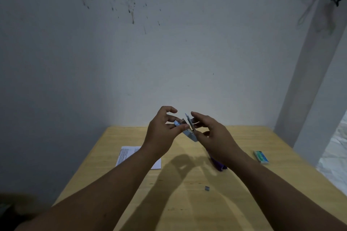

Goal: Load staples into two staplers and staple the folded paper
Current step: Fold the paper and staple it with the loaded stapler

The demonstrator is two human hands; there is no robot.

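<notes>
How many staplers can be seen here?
2: a light blue stapler held open in both hands above the table, and a purple stapler lying on the table, partly hidden behind the right forearm.

The small plastic stapler (189, 134) held above the bench is light blue with grey metal inside. The wooden bench (187, 202) is pale yellow with faint grain. The folded paper sheet (124, 155) at left is white with dark printed lines. The second stapler (218, 165) is purple. The staple box (261, 157) at right is white and green. The far wall (131, 52) is grey-white with dark specks.
</notes>
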